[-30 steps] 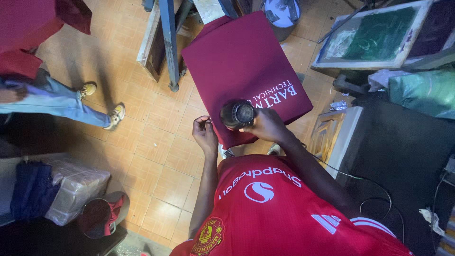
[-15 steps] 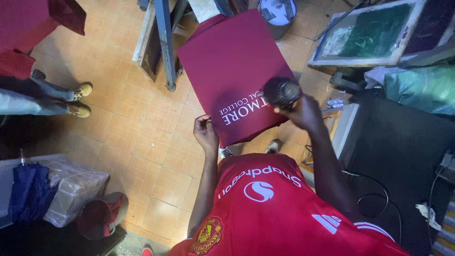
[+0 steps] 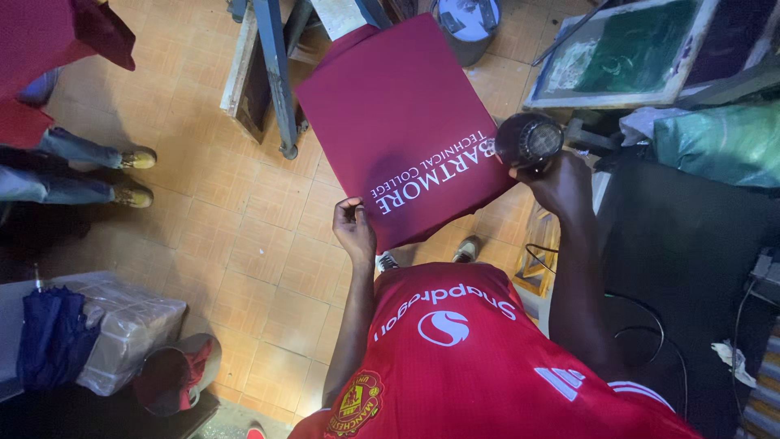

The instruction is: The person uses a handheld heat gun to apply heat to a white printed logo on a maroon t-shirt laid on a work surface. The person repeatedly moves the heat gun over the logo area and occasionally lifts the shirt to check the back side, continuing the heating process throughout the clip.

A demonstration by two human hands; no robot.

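Orange tiled floor (image 3: 244,244) lies bare between a blue metal stand (image 3: 276,77) and a bystander's tan shoes (image 3: 134,175). A flat maroon fabric panel with white lettering (image 3: 398,114) is held above it. Left hand (image 3: 355,230), fingers pinching the panel's lower edge. Right hand (image 3: 561,185), fingers wrapped around a round black heat blower (image 3: 528,140), at the panel's right edge.

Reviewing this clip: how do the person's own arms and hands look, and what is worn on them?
Both arms are bare from the short sleeves down. The left hand and right hand wear no gloves, and no watch or bracelet shows at the wrists. The person wears a red short-sleeved football shirt with white chest lettering, a white round emblem, white marks near the right shoulder and a crest on the left side.
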